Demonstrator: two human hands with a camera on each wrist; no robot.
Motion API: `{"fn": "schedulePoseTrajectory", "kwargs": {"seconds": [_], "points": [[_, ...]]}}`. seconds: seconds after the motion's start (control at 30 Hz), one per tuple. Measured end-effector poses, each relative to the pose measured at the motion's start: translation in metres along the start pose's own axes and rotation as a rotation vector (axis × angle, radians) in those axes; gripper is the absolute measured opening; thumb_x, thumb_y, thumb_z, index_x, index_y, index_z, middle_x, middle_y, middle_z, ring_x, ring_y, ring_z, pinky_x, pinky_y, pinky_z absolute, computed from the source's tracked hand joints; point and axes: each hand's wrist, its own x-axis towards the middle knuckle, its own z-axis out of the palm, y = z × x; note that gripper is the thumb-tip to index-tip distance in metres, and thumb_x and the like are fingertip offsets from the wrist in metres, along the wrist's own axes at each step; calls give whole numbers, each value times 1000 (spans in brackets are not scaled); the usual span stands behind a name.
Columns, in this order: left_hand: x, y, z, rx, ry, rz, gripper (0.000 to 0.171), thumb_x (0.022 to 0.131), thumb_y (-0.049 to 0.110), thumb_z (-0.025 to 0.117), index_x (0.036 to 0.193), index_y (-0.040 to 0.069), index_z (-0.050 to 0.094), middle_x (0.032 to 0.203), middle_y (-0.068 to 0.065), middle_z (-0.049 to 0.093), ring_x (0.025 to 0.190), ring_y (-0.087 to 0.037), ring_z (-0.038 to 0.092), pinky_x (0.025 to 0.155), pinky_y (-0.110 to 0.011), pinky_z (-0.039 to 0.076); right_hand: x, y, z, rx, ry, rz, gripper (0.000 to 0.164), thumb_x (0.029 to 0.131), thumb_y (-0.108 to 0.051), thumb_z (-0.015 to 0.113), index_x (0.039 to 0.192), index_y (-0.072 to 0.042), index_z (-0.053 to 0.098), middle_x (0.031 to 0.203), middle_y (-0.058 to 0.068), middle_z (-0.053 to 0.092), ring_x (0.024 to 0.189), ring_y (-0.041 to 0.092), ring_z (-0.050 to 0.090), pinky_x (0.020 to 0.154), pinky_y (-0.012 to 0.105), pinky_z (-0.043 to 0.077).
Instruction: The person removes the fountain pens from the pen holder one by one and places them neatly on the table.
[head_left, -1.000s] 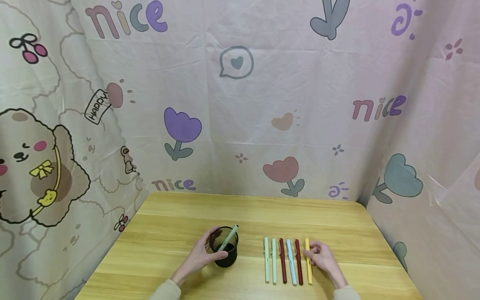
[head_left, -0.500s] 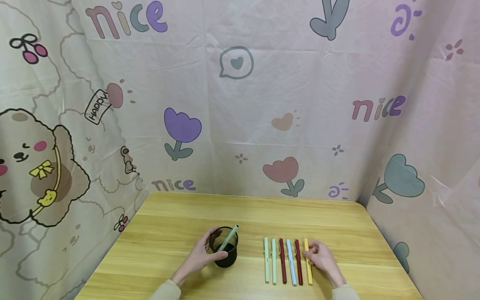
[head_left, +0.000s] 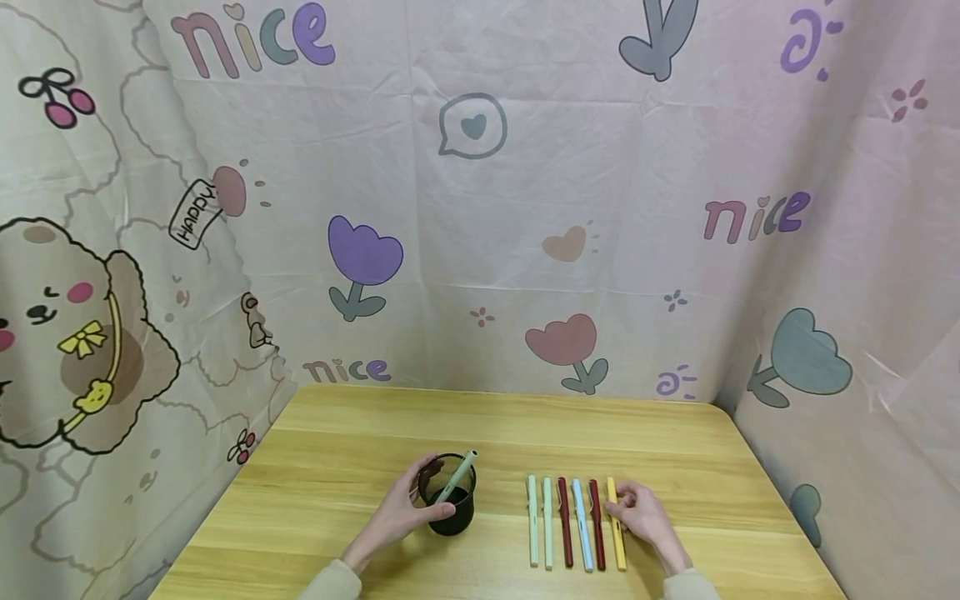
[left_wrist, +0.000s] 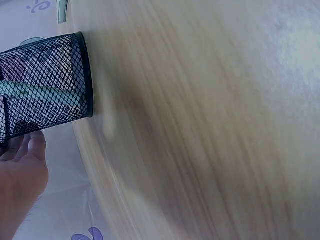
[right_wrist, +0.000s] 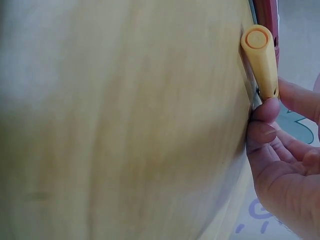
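My left hand [head_left: 405,507] grips a black mesh pen holder [head_left: 453,521], thumb on the near side and fingers around the far side. Inside it leans a light green pen [head_left: 459,475], which shows through the mesh [left_wrist: 45,60] in the left wrist view. On the right, my right hand [head_left: 641,512] pinches a yellow pen [head_left: 618,546] at its upper half, with thumb and fingertips close to the tabletop. The round end of that yellow pen [right_wrist: 257,39] faces the camera in the right wrist view. Left of it lies a dark red pen [head_left: 597,533].
Further along the row are a light blue pen [head_left: 583,529], another dark red pen [head_left: 566,525] and two light green pens [head_left: 548,525], all roughly parallel. The wooden table [head_left: 360,425] ends at a printed curtain [head_left: 465,250] at the back and sides.
The yellow pen's upper end has shifted slightly left, towards the dark red pen, with my right fingers on it. My left hand and the pen holder have stayed almost still.
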Motion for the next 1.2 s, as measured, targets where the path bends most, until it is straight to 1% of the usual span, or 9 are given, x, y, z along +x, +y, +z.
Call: {"fn": "schedulePoseTrajectory", "kwargs": {"seconds": [0.2,0.4,0.63,0.73,0.83,0.9,1.0,1.13,1.2], "points": [[0,0,0,-2,2,-1,88,84,19,82,155,2,32,153,-23,47,145,-43,40,121,-59,29,0,1,0,-18,6,-7,37,83,-3,77,113,10,59,71,5,58,55,16,54,51,21,44],[0,0,0,1,13,-7,89,83,18,83,154,2,33,153,-22,48,145,-42,41,121,-60,30,2,2,1,-9,-8,-2,37,84,-3,76,114,11,59,73,5,59,56,15,54,49,20,46],[2,1,-1,-4,21,-11,89,83,17,83,154,2,33,153,-21,49,145,-41,41,121,-60,30,5,2,-1,10,-31,0,45,86,-7,75,121,13,56,74,3,55,56,14,54,50,21,47],[2,1,-2,-4,21,-15,89,83,17,83,155,3,33,153,-21,48,145,-41,41,121,-60,30,5,-7,1,-20,-3,-42,46,88,-11,74,124,12,55,78,5,58,59,14,55,50,22,49],[1,1,-2,1,28,-19,88,83,18,83,154,3,34,153,-21,49,145,-42,41,121,-61,30,2,-31,15,0,32,-125,41,90,-10,72,124,8,58,83,8,61,66,13,57,54,21,50],[0,2,-3,11,32,-22,88,83,19,83,154,4,34,152,-20,49,144,-41,42,121,-61,31,1,-50,31,38,19,-207,35,91,-8,71,122,4,62,87,9,62,71,11,58,58,20,52],[0,2,-2,12,35,-22,88,82,20,84,154,4,35,152,-20,50,144,-41,43,121,-60,32,0,-78,57,95,-88,-351,34,91,-9,71,123,0,63,94,11,63,74,9,61,63,19,55],[0,2,-1,5,14,-10,88,83,20,83,154,3,33,153,-21,48,144,-42,42,120,-60,31,-1,-106,86,81,-243,-528,43,96,-19,68,135,-2,57,108,14,61,79,8,60,67,18,55],[1,1,0,-1,5,-5,87,84,19,82,154,3,33,153,-23,48,144,-43,41,120,-61,31,0,-115,97,59,-291,-589,48,98,-21,66,141,-3,53,113,16,58,80,6,56,68,18,52]]}}
